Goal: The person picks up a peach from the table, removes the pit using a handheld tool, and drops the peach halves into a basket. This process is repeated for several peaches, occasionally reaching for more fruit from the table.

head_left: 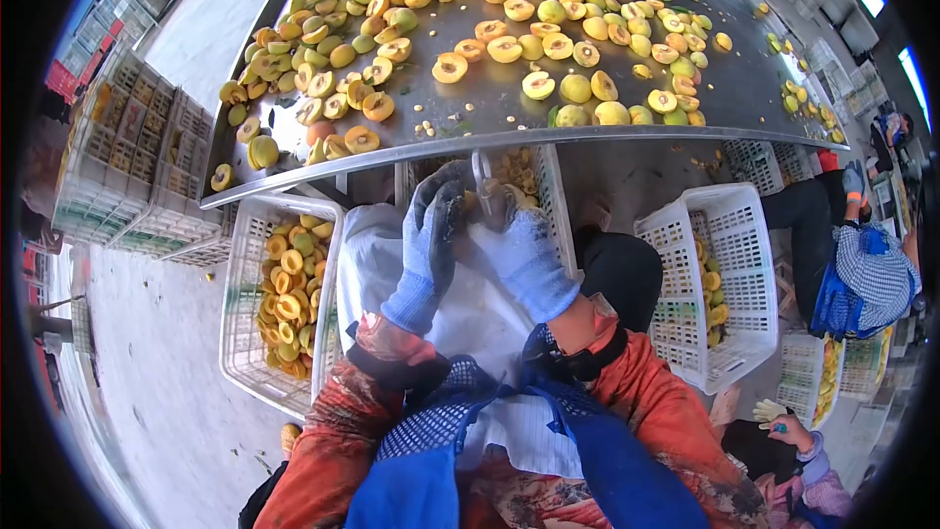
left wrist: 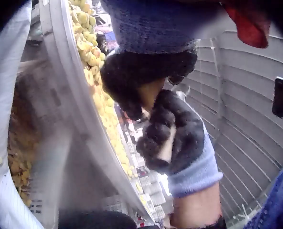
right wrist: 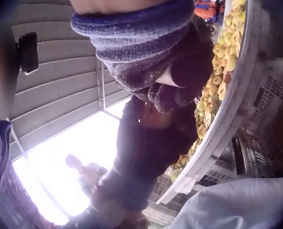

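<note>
In the head view, both gloved hands meet just below the table's front edge. The left hand [head_left: 431,245] curls round a yellow-orange fruit [left wrist: 152,93], partly hidden by its dark-coated fingers in the left wrist view. Close against it, the right hand [head_left: 526,253] grips a small tool whose pale handle [left wrist: 167,145] shows between the curled fingers; a curved metal part [head_left: 481,170] stands up between the hands. The right wrist view shows the pale handle [right wrist: 167,78] in the right fist, above the fruit [right wrist: 156,119] in the left hand.
A metal table [head_left: 392,152] bears many halved and whole fruits. Crates with fruit stand at left [head_left: 235,333] and right [head_left: 749,284], another beneath the table edge [head_left: 553,201]. Stacked crates [head_left: 127,167] stand far left. Other people [head_left: 871,274] sit at the right.
</note>
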A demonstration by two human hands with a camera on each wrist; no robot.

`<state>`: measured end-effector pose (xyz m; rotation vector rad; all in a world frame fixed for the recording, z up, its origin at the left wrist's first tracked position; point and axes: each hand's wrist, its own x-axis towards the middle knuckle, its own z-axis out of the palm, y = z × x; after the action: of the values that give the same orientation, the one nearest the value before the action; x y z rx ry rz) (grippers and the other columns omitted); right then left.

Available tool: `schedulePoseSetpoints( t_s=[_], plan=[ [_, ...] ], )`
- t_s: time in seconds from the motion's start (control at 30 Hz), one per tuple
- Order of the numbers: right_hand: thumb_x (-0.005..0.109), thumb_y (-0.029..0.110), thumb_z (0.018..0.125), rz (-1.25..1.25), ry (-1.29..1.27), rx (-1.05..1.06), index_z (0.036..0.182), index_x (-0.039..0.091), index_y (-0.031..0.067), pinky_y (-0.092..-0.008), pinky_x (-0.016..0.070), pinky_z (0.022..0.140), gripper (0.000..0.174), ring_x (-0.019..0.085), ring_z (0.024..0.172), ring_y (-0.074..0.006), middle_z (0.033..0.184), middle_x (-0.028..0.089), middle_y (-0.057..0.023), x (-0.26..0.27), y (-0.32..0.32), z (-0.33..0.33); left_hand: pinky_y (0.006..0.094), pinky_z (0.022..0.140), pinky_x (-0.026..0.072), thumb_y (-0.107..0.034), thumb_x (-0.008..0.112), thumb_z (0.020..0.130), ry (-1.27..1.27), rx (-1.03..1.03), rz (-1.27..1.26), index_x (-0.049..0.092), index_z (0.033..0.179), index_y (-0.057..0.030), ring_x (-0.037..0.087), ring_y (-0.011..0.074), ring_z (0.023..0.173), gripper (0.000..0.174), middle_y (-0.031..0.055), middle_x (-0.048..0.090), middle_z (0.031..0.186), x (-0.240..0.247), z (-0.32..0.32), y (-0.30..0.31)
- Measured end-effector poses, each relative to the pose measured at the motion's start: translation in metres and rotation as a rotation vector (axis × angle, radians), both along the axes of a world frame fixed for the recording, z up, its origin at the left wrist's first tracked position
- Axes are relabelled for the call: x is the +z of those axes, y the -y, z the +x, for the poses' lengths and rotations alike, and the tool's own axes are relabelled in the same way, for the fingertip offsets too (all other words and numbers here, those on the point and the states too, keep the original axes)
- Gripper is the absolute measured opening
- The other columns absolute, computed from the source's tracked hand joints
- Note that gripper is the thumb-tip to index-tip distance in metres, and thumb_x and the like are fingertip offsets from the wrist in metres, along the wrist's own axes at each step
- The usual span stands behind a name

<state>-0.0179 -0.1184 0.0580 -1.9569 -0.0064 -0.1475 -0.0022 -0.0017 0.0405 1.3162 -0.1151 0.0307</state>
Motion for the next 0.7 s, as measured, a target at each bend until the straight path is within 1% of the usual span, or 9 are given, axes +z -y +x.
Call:
schedulePoseSetpoints(
  t_s=[0.1, 0.13, 0.23, 0.3, 0.33, 0.4, 0.5, 0.6, 0.7],
  plan=[
    [0.062, 0.014, 0.067, -0.082, 0.096, 0.000, 0.086, 0.055, 0.0048, -0.0360, 0.0447, 0.060, 0.022, 0.058, 0.067, -0.0316, 0.071, 0.058, -0.0166, -0.016, -0.004, 0.000, 0.0249, 0.075, 0.0411, -0.020, 0.044, 0.086, -0.166, 0.049, -0.183, 0.049, 0.105, -0.0017, 0.050, 0.0120, 0.087, 0.027, 0.0065, 0.052, 0.097, -0.013, 0.002, 0.006],
    [0.062, 0.015, 0.068, -0.118, 0.165, -0.003, 0.085, 0.055, 0.0044, -0.0361, 0.0448, 0.059, 0.022, 0.058, 0.066, -0.0318, 0.070, 0.058, -0.0168, -0.021, -0.006, -0.002, 0.0268, 0.073, 0.0426, -0.017, 0.043, 0.085, -0.179, 0.066, -0.080, 0.050, 0.103, -0.0024, 0.051, 0.0137, 0.086, 0.024, 0.0058, 0.054, 0.095, -0.014, 0.004, 0.006],
    [0.064, 0.016, 0.067, 0.035, 0.170, 0.016, 0.084, 0.054, 0.0037, -0.0376, 0.0445, 0.058, 0.023, 0.057, 0.065, -0.0322, 0.069, 0.057, -0.0170, -0.015, -0.002, -0.008, 0.0223, 0.064, 0.0423, -0.020, 0.048, 0.084, 0.060, 0.037, -0.044, 0.051, 0.102, -0.0016, 0.050, 0.0088, 0.076, 0.025, 0.0033, 0.054, 0.089, -0.027, 0.009, 0.003],
    [0.065, 0.018, 0.067, -0.092, 0.097, -0.024, 0.085, 0.054, 0.0032, -0.0384, 0.0442, 0.057, 0.026, 0.057, 0.064, -0.0321, 0.069, 0.057, -0.0169, -0.017, 0.013, -0.010, 0.0269, 0.071, 0.0445, -0.018, 0.048, 0.084, 0.344, 0.021, 0.349, 0.052, 0.099, 0.0012, 0.053, 0.0145, 0.083, 0.025, 0.0084, 0.056, 0.093, -0.020, 0.022, -0.013],
    [0.065, 0.020, 0.067, -0.157, 0.064, -0.040, 0.085, 0.054, 0.0029, -0.0387, 0.0440, 0.056, 0.027, 0.057, 0.064, -0.0321, 0.070, 0.058, -0.0169, -0.017, 0.021, -0.010, 0.0289, 0.076, 0.0440, -0.010, 0.049, 0.081, -0.015, -0.051, -0.110, 0.052, 0.099, 0.0026, 0.054, 0.0183, 0.088, 0.023, 0.0115, 0.056, 0.097, -0.015, 0.021, -0.015],
    [0.064, 0.024, 0.068, -0.430, 0.088, 0.041, 0.088, 0.053, 0.0037, -0.0395, 0.0442, 0.056, 0.031, 0.057, 0.063, -0.0316, 0.069, 0.058, -0.0161, -0.007, 0.023, -0.016, 0.0288, 0.077, 0.0439, -0.006, 0.049, 0.079, 0.354, 0.092, 0.382, 0.053, 0.099, 0.0024, 0.054, 0.0188, 0.087, 0.022, 0.0121, 0.056, 0.097, -0.009, 0.016, -0.019],
    [0.062, 0.026, 0.068, -0.678, 0.073, 0.130, 0.095, 0.053, 0.0043, -0.0396, 0.0447, 0.057, 0.035, 0.058, 0.064, -0.0307, 0.068, 0.058, -0.0151, -0.005, 0.020, -0.021, 0.0288, 0.077, 0.0438, -0.005, 0.049, 0.079, 0.521, -0.052, 0.690, 0.054, 0.099, 0.0019, 0.055, 0.0185, 0.087, 0.021, 0.0115, 0.057, 0.096, -0.001, 0.021, -0.021],
    [0.060, 0.025, 0.068, -0.713, 0.034, 0.155, 0.102, 0.051, 0.0047, -0.0396, 0.0451, 0.058, 0.041, 0.058, 0.065, -0.0299, 0.069, 0.058, -0.0142, -0.009, 0.018, -0.018, 0.0292, 0.077, 0.0439, -0.006, 0.048, 0.080, 0.127, -0.121, 0.212, 0.054, 0.100, 0.0014, 0.055, 0.0187, 0.086, 0.022, 0.0111, 0.057, 0.096, 0.000, 0.015, -0.012],
    [0.060, 0.023, 0.068, -0.733, -0.031, 0.154, 0.104, 0.050, 0.0039, -0.0395, 0.0452, 0.058, 0.042, 0.059, 0.066, -0.0295, 0.071, 0.059, -0.0134, -0.011, 0.014, -0.017, 0.0279, 0.076, 0.0439, -0.009, 0.048, 0.081, 0.348, -0.046, 0.429, 0.054, 0.100, 0.0015, 0.054, 0.0169, 0.086, 0.022, 0.0100, 0.057, 0.097, 0.004, 0.011, -0.015]
  ],
)
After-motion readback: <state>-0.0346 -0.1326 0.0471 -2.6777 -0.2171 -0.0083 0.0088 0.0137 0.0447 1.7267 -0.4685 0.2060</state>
